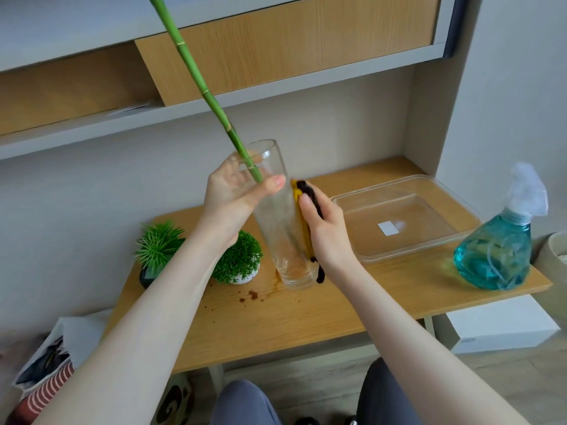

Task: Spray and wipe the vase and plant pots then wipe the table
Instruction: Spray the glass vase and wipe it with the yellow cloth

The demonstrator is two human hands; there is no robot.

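A tall clear glass vase is tilted above the wooden table, with a green bamboo stalk leaning out of it to the upper left. My left hand grips the vase near its rim. My right hand presses a yellow and dark cloth against the vase's right side. Two small plant pots stand behind my left arm: a spiky plant in a dark pot and a bushy plant in a white pot. A blue spray bottle stands at the table's right end.
Brown stains dot the table near the vase's base. A clear plastic tray lies at the back right. Shelves hang above the table. A bag with striped cloth sits on the floor at left, a white box under the table at right.
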